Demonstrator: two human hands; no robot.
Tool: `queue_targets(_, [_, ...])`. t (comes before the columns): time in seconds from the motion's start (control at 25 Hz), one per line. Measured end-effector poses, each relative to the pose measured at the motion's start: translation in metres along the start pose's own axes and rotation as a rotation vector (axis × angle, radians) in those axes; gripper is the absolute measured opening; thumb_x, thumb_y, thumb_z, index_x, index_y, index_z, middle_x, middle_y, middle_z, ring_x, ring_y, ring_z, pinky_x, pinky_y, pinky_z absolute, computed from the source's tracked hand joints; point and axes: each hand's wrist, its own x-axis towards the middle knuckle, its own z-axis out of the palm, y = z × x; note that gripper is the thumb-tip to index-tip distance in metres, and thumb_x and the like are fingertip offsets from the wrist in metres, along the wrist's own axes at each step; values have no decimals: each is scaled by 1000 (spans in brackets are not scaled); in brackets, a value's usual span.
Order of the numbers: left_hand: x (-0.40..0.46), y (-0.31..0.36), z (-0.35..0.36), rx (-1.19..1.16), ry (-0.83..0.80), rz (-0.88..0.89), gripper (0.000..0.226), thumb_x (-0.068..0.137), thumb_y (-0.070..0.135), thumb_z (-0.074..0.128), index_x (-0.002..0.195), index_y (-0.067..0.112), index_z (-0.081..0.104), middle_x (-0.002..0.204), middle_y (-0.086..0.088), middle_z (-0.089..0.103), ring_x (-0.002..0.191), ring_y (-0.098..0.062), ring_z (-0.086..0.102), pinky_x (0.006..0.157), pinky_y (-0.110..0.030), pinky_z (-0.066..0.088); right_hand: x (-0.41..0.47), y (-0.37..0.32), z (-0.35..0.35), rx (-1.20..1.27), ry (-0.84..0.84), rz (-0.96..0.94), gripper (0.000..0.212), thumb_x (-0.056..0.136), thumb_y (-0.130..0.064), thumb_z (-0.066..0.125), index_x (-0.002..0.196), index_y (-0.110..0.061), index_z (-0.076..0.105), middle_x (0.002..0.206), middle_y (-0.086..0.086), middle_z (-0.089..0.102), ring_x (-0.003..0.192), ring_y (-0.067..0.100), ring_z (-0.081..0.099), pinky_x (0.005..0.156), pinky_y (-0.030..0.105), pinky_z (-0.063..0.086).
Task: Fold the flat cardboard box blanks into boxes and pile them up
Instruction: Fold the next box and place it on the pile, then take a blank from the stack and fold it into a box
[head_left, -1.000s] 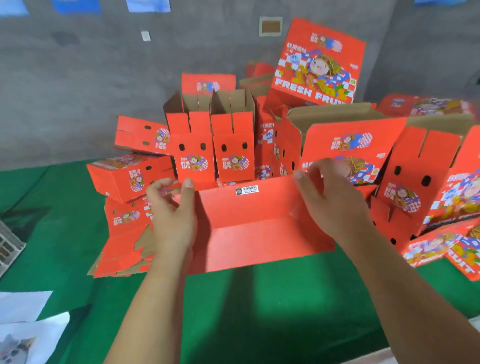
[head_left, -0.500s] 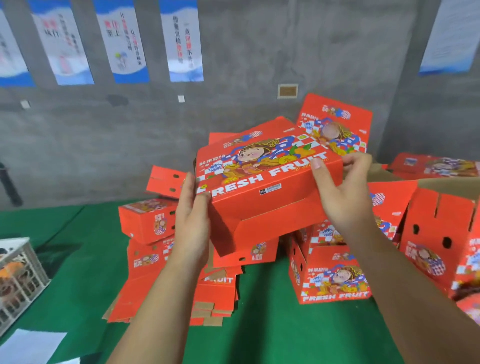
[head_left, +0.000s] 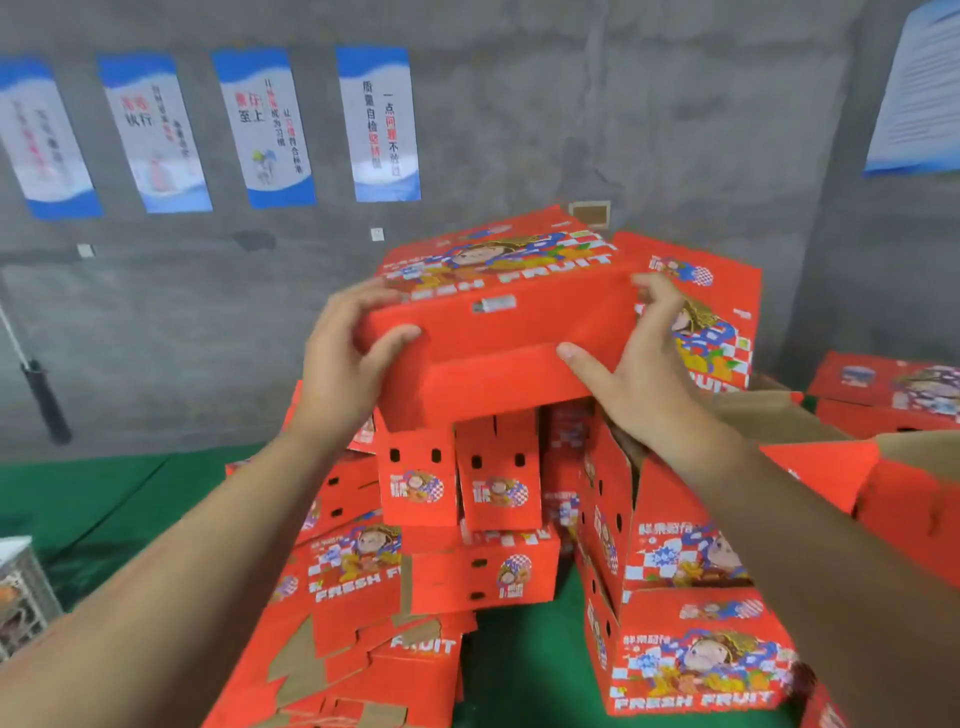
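Two hands, the left hand (head_left: 343, 358) and right hand (head_left: 639, 379), are gripping a red fruit box (head_left: 509, 322) above the far pile of boxes (head_left: 498, 499).

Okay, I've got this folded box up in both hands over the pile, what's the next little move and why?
Probably set it down on the pile of boxes right below. The folded box looks closed, printed face up, and the left hand and right hand grip its two ends, holding it in the air above the pile, so only placing seems left.
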Motion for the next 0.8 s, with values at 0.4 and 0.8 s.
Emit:
queue_targets(0.4, [36,-43,104,527,-632,-251,45,97,22,56,142,30,58,165,-10,34,140,-28,51,107,-41,47,52,56,67,-481,-668,227,56,97,-46,56,148,-26,46,142,8,48,129,35,53,103,47,49])
queue_targets(0.8, [-144,-73,115,129,-442,-665,37,94,9,56,127,19,68,123,4,71,104,-14,68,96,-34,53,-81,34,145,-394,-852,156,37,96,-33,55,132,-23,51,131,5,56,124,34,55,93,42,48])
